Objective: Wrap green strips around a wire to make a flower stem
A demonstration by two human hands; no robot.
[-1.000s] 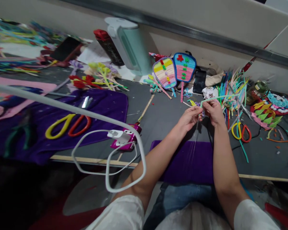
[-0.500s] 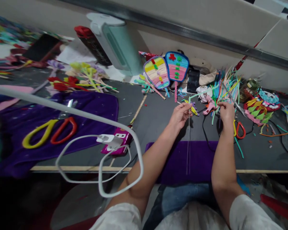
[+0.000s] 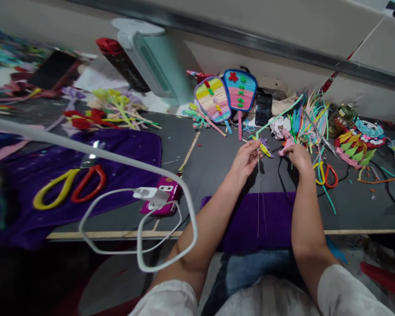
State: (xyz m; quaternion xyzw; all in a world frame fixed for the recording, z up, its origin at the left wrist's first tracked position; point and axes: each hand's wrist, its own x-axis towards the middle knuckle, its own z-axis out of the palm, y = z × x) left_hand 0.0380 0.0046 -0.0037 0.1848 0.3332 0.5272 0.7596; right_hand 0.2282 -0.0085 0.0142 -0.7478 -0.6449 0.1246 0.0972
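My left hand point(image 3: 246, 157) pinches a light green pipe cleaner point(image 3: 279, 116) at its bent end. Its long free part slants up to the right, and thin wires point(image 3: 258, 197) hang below my fingers over a purple cloth point(image 3: 246, 219). To the right, the fingers of my right hand point(image 3: 299, 157) are closed at the handle of a pink glue gun point(image 3: 286, 142), partly hiding it. The glue gun's black cord point(image 3: 280, 180) runs down the table. Small yellow and purple pipe-cleaner pieces point(image 3: 266, 149) lie just beyond my left hand.
Behind my hands are two fan-shaped crafts point(image 3: 240, 90), a phone point(image 3: 263, 109) and a bundle of pipe cleaners point(image 3: 311, 118). Scissors point(image 3: 325, 174) lie at right; larger scissors point(image 3: 88, 184) rest on purple cloth at left. A white cable point(image 3: 164, 171) loops in front near a pink power strip point(image 3: 176, 193).
My right hand has moved left, from beside the pipe-cleaner bundle to the glue gun's handle. The green pipe cleaner in my left hand now points more steeply upward.
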